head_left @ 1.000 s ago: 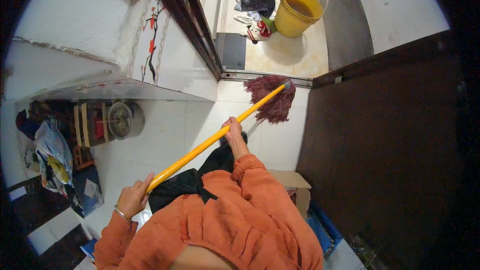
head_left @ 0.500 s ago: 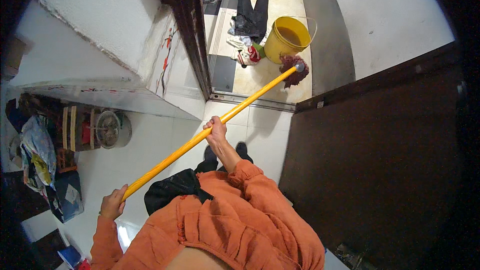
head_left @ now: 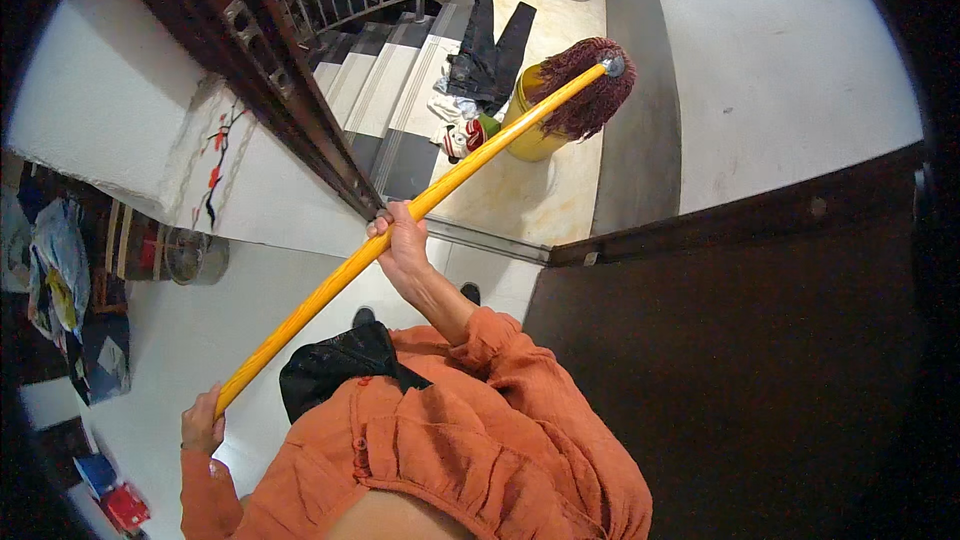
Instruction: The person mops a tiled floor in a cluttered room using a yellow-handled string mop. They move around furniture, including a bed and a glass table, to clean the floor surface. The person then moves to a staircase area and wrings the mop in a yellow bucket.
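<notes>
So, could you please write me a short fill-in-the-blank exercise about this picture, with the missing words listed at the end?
1. Both hands grip the long wooden mop handle, whose colour is ____.
2. The dark red string mop head hangs over the round yellow plastic ____.
3. The right hand holds the handle nearer the mop head, and the ____ hand holds its lower end.
4. The person's loose long-sleeved shirt is ____.

Missing words: yellow; bucket; left; orange
</notes>
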Demonstrator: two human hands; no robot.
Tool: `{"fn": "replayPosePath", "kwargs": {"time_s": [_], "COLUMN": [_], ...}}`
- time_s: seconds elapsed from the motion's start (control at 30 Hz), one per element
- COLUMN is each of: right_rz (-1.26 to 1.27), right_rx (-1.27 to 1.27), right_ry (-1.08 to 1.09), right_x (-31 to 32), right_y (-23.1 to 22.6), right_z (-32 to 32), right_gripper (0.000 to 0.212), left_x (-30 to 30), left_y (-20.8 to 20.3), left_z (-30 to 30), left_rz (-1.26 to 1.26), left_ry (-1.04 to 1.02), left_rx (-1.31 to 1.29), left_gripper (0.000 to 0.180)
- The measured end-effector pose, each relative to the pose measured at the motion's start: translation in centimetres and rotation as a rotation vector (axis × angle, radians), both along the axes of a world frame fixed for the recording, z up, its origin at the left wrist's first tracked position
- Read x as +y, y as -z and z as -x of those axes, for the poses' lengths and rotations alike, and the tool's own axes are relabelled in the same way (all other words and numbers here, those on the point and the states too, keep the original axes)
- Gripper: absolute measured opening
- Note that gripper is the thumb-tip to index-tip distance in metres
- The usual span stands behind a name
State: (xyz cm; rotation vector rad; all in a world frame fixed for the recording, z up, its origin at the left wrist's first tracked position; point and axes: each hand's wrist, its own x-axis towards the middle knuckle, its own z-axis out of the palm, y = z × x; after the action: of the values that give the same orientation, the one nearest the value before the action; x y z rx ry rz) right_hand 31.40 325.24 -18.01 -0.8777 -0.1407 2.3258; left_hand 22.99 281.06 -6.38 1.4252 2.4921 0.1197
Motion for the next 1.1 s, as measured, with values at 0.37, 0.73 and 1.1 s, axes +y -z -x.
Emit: {"fn": "replayPosePath", "kwargs": {"time_s": [0.37,0.73,1.1], "right_rz": [0.119,0.365,0.114], "right_rx": [-0.032,0.203,-0.073], "right_ry": [-0.070,0.031,-0.236], "right_x": [11.0,28.3,33.6], "right_y": [2.9,10.0,5.8], "right_z": [-2.4,-0.2,-0.3], "right_gripper": [0.014,0.021,0.026], "left_x": [13.8,35.1,52.4], "left_y": [-6.7,-14.6,-12.0], "left_z": [-7.6,-4.9,-3.3], "left_rz": [-0.019,-0.900,-1.652], "left_ry": [-0.051,0.261,0.205], "left_rx": [0.098,0.058,-0.854], "left_gripper": [0.055,0.010,0.028]}}
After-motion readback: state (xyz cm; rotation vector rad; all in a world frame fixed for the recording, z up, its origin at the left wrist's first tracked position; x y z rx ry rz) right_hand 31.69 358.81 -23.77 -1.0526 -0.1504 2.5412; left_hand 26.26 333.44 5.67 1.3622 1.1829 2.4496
